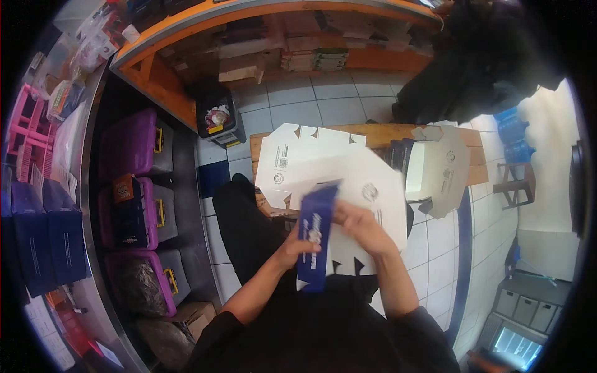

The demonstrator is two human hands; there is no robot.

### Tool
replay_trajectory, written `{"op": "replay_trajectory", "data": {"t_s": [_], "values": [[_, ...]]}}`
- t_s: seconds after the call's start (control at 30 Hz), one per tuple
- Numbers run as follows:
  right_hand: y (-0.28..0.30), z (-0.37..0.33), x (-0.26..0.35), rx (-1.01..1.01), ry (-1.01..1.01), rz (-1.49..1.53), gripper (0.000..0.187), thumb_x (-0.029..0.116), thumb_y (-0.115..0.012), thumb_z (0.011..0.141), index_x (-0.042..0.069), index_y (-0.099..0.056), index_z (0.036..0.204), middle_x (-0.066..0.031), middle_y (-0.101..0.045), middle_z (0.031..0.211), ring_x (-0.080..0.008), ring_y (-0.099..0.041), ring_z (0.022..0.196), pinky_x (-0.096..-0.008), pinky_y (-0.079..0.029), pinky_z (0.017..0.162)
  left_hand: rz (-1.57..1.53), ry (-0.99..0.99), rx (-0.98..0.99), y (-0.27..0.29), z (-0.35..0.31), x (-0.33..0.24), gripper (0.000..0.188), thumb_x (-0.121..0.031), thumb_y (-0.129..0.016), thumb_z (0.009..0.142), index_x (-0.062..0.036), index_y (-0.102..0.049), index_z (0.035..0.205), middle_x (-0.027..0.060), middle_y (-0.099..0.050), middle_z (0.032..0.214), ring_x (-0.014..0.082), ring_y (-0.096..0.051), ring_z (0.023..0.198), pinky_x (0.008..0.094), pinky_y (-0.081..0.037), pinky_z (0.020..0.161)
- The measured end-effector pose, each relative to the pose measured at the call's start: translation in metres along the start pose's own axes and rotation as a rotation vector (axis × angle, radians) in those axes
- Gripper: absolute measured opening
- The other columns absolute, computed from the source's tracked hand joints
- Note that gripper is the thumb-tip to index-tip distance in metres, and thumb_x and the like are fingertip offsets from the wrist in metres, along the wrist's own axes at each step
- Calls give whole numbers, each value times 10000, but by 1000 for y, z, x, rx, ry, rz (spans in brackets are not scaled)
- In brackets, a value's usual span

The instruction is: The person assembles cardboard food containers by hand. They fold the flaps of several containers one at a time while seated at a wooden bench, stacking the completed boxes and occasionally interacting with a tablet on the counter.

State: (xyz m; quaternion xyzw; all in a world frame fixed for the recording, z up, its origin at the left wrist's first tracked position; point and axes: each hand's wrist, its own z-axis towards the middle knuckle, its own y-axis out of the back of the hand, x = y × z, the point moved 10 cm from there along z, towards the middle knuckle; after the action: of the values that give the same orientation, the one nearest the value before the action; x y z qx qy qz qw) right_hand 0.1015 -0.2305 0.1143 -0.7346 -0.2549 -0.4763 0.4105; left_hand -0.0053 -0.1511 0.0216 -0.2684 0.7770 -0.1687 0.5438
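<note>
A dark blue cardboard box with pale print stands tilted over my lap, its long panel facing up. My left hand grips its left side, with the thumb laid across the printed panel. At the box's right edge my right hand has its fingers curled against the card; the fingertips are partly hidden and slightly blurred. Beneath both hands lie large flat white box blanks with notched edges and small dark print, spread over my lap and a wooden bench.
More white blanks lie at the bench's right end. To the left, purple-lidded bins sit under a metal counter, which carries blue boxes and a pink rack. A lidless black bin stands beyond; a person in dark clothes is at upper right.
</note>
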Motion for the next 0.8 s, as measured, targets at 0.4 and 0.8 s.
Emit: {"op": "replay_trajectory", "data": {"t_s": [0.4, 0.8], "values": [[-28, -27, -67, 596, -202, -1182, 372, 316, -733, 896, 240, -737, 1260, -57, -776, 1060, -276, -727, 993, -456, -526, 948, 180, 179, -405, 55, -24, 7, 726, -145, -603, 943, -39, -303, 1596, 237, -377, 1583, 363, -443, 1420, 381, -391, 1150], [8, -12, -65, 408, -314, -841, 372, 375, -588, 1021, 48, -729, 915, -175, -682, 740, -366, -678, 755, -473, -500, 738, 1123, -365, -258, 5, -49, -116, 170, -129, -812, 822, -56, -743, 959, 128, -608, 1400, 358, -520, 1340, 441, -398, 1117]]}}
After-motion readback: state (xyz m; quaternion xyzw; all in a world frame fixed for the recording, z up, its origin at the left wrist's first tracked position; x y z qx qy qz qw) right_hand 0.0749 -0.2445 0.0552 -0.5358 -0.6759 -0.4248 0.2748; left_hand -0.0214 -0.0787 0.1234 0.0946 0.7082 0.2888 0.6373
